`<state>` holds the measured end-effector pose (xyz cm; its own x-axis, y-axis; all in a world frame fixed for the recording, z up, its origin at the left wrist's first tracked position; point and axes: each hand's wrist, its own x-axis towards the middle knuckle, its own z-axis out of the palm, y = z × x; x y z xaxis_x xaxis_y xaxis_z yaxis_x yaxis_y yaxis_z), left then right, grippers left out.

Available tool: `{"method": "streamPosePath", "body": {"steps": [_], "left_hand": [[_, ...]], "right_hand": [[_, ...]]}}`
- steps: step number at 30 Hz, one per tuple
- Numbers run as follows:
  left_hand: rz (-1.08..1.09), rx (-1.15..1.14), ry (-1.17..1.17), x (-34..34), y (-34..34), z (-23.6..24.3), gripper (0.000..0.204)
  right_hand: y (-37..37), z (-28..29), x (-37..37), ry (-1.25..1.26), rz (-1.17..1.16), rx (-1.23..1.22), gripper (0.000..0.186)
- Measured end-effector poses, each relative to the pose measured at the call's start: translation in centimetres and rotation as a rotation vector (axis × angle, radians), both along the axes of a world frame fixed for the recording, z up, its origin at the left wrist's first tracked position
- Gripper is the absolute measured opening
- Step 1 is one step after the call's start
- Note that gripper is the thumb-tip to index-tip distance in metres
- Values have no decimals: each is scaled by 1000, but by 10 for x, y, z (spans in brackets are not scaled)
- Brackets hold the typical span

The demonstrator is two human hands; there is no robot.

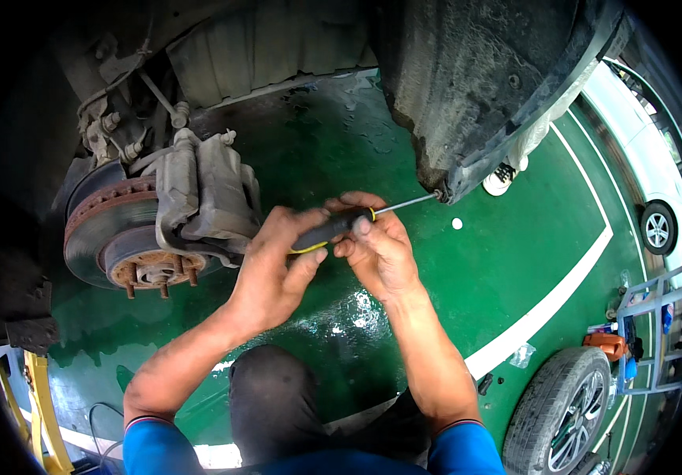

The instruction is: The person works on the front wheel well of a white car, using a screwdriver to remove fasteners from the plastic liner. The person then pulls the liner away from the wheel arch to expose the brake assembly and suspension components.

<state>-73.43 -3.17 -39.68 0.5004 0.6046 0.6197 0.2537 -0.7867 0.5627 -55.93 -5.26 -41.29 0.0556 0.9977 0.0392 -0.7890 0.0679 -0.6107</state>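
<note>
A screwdriver [321, 231] with a black and yellow handle lies level between my two hands. My left hand [273, 249] is closed around the back end of the handle. Near the front of the handle, the fingers of my right hand [380, 249] grip it close to the steel shaft. The shaft points right, and its tip meets a fastener [439, 195] at the lower corner of the dark wheel arch liner [475, 95]. Left of my hands are a rusty brake disc [119, 229] with protruding studs and a grey brake caliper [210, 186].
A wheel [558, 416] with its tyre stands on the green floor [404, 340] at lower right, beside a blue-grey metal frame [657, 324]. A yellow stand [44, 412] is at lower left. Someone's shoe [501, 179] shows beyond the liner. A white car [649, 142] stands at far right.
</note>
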Motion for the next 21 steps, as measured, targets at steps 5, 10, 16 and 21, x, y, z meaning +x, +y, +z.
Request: {"method": "streamPosePath", "body": {"steps": [5, 10, 16, 21], "left_hand": [[-32, -913, -190, 4, -8, 14, 49], [-123, -1386, -257, 0, 1, 32, 37], [20, 219, 164, -2, 5, -9, 51], [-165, -1297, -234, -3, -4, 29, 58]], "right_hand": [[8, -25, 13, -159, 4, 5, 23], [6, -31, 18, -170, 15, 107, 27], [0, -12, 11, -199, 33, 12, 26], [2, -23, 21, -197, -62, 8, 21]]}}
